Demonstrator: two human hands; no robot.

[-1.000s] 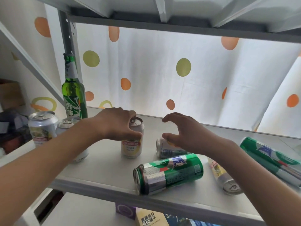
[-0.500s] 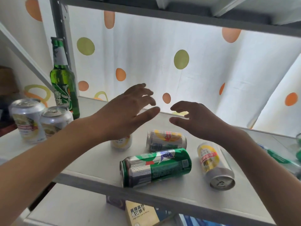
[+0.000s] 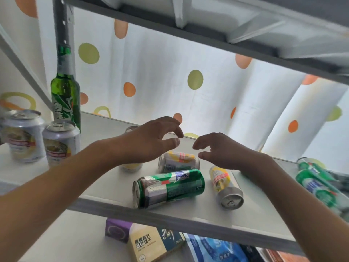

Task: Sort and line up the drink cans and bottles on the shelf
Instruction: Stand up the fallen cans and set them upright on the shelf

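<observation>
Evidently between grasps, the left hand point(image 3: 151, 140) and right hand point(image 3: 224, 152) hover with each grip spread and empty above the toppled yellow can point(image 3: 179, 160) on the shelf point(image 3: 105, 186). Next, closing on it and standing it beside the upright cans point(image 3: 60, 143) seems required. Another can point(image 3: 131, 166) is mostly hidden behind the left hand.

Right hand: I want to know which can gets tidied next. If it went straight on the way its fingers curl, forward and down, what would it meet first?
Probably the silver-and-yellow can lying on its side, just below the open right hand. Depth is unclear from one view.
</observation>
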